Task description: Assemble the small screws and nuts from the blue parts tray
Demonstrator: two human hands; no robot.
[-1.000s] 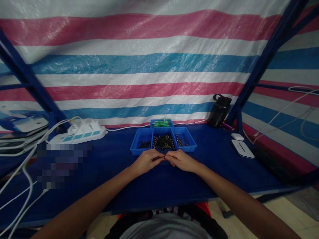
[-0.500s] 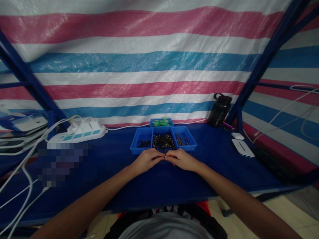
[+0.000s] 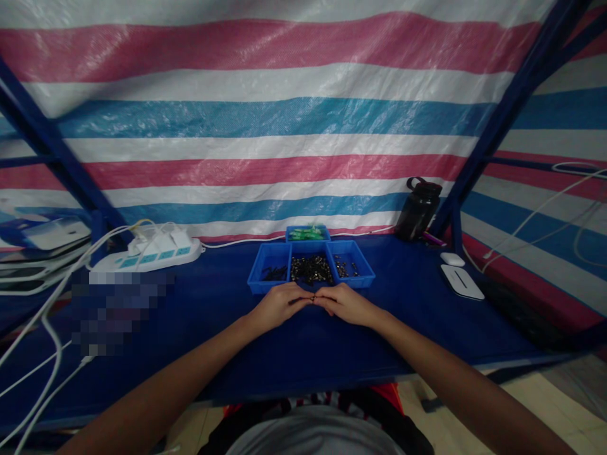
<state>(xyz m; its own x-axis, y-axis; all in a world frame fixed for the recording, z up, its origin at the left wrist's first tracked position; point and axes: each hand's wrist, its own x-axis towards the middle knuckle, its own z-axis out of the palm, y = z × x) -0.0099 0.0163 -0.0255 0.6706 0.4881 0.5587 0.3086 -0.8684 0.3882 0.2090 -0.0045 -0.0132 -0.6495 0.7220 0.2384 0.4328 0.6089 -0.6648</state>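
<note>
My left hand [image 3: 283, 304] and my right hand [image 3: 345, 303] meet fingertip to fingertip over the blue table. Each one is closed in a pinch on a tiny dark metallic piece [image 3: 313, 298], mostly hidden by the fingers. Just beyond them stands a blue bin with three compartments [image 3: 257, 286]. Its left compartment holds thin black parts [image 3: 275, 273], the middle one a heap of small black and brassy parts [image 3: 312, 269], the right one a few scattered small metal parts [image 3: 354, 268]. Behind it, a smaller blue bin [image 3: 307, 239] contains green-wrapped pieces [image 3: 306, 232].
A white power strip [image 3: 184, 254] with plugs and cables lies left, near stacked devices [image 3: 42, 265]. To the right are a dark bottle [image 3: 417, 212], a white rounded case [image 3: 452, 259] and a flat white box [image 3: 462, 282]. Striped sheeting [image 3: 284, 145] hangs behind the table.
Both hands stay in nearly the same place. The small piece between the fingertips shows a little less than before.
</note>
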